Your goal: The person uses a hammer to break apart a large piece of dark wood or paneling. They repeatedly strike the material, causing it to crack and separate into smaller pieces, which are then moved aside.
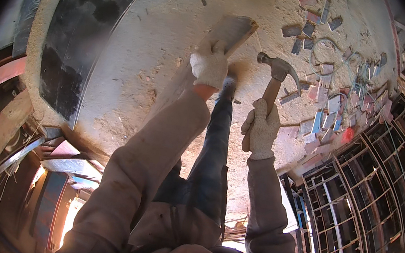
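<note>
Beige work sleeves, dusty and creased, lay nearest the camera and rose from the lower edge toward the two gloved hands. Left hand (210, 66), in a knitted off-white glove, had its fingers clenched around the upper part of a long flat wooden board (232, 31), which ran on a long axis from about 7 o'clock to 1 o'clock across the picture, its squared pale end toward 1 o'clock of the hand. Right hand (262, 129), in a matching glove, had its fingers wrapped tightly around the wooden handle of a claw hammer (276, 72). The handle's long axis ran almost upright, tilted slightly toward 1 o'clock, with the dark steel head at 12 o'clock of the fist and the curved claw pointing toward 3 o'clock. The hammer head stood just beside the board, at roughly 4 o'clock of the board's squared end, apart from it and not touching; the right hand was the nearer to that head, the left hand the nearer to the board end. A leg in dark blue trousers (216, 143) extended between the two arms down to the floor. The concrete floor (150, 54) was rough, pale and gritty. Scattered flat offcuts (318, 90) of grey, blue and reddish material lay at 2 o'clock, and a lattice of steel reinforcing bars (360, 196) filled the 4 o'clock sector.
</note>
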A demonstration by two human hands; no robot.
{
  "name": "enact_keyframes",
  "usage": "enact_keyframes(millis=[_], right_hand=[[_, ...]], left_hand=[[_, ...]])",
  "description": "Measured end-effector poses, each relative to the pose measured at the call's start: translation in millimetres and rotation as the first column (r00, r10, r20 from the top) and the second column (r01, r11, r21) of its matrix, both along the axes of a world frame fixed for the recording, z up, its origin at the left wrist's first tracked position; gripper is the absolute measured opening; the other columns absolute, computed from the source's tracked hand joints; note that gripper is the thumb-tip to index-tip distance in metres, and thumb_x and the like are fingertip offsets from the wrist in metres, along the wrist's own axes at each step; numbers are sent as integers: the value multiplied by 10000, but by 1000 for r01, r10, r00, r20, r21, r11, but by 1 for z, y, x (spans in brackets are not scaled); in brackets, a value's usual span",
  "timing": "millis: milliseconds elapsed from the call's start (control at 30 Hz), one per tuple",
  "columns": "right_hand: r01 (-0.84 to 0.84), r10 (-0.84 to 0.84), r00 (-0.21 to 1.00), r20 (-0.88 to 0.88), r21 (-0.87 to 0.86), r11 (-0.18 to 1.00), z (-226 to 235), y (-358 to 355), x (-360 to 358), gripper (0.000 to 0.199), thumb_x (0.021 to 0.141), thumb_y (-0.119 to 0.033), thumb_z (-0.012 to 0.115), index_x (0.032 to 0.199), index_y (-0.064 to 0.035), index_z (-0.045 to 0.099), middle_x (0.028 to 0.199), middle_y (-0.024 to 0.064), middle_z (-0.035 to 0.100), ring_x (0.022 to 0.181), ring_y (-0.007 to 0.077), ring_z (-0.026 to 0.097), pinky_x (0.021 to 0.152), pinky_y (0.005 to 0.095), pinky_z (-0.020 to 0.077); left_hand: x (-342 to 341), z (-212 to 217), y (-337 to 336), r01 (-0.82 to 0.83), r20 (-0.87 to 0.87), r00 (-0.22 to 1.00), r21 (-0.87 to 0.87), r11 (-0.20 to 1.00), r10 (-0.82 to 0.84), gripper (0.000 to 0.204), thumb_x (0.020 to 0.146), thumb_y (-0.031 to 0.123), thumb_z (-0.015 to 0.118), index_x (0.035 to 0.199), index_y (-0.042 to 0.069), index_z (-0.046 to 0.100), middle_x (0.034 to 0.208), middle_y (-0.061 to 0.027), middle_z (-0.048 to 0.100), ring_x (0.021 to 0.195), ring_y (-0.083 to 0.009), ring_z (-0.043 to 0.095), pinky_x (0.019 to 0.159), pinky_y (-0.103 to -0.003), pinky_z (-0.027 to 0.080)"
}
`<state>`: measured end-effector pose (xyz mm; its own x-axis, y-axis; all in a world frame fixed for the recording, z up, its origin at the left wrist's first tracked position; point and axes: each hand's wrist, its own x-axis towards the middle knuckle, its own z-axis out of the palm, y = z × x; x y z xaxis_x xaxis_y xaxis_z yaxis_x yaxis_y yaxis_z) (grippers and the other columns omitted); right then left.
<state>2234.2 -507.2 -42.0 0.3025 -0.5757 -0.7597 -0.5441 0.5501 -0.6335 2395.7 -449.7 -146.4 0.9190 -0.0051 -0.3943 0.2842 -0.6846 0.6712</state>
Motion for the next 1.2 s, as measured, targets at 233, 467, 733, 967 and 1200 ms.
enact_keyframes(millis=[233, 467, 733, 967, 1200], right_hand=[[-60, 68, 994, 86, -98, 993, 1, -4, -2, 245, 1071, -280, 607, 976, -64, 541, 629, 21, 545, 489, 87, 533, 431, 259, 418], [-80, 92, 992, 86, -129, 988, 10, 2, 9, 306, 1085, -292, 580, 1200, -9, 578, 638, 8, 528, 444, 77, 457, 412, 238, 370], [-190, 218, 938, 271, -126, 974, 11, -20, 31, 379, 1099, -325, 543, 1250, 22, 568, 681, 31, 558, 484, 83, 487, 430, 227, 381], [-473, 478, 856, 198, -73, 878, -49, -14, 87, 491, 1099, -476, 493, 1141, 1, 603, 670, -12, 501, 450, 67, 428, 393, 230, 347], [-495, 523, 813, 255, -171, 852, -109, -5, 118, 583, 1027, -651, 509, 934, -81, 592, 628, -36, 455, 452, 75, 427, 388, 260, 332]], left_hand=[[42, -39, 29, 1, -290, 955, -192, 981, -58, 223, 930, 217, 678, 1061, 45, 731, 972, -151, 757, 866, -299, 737, 723, -391, 552], [25, 3, 27, -632, -502, 739, -286, 721, 449, 392, 1016, 246, 569, 1287, -35, 594, 1163, -222, 687, 1083, -305, 675, 946, -427, 552], [-45, 51, 268, 368, -447, 835, 21, 930, -321, 916, 802, 436, 844, 1543, 67, 450, 1512, -229, 528, 1366, -353, 549, 1134, -423, 438], [-176, 48, 442, 229, -225, 967, 578, 783, -117, 401, 1050, 333, 561, 1360, 81, 606, 1266, -209, 671, 1175, -430, 628, 1062, -489, 487], [-184, 3, 440, -61, 174, 981, 696, 715, -86, 324, 1066, 287, 444, 1126, 119, 714, 1041, -154, 708, 1037, -395, 642, 1059, -528, 426]])
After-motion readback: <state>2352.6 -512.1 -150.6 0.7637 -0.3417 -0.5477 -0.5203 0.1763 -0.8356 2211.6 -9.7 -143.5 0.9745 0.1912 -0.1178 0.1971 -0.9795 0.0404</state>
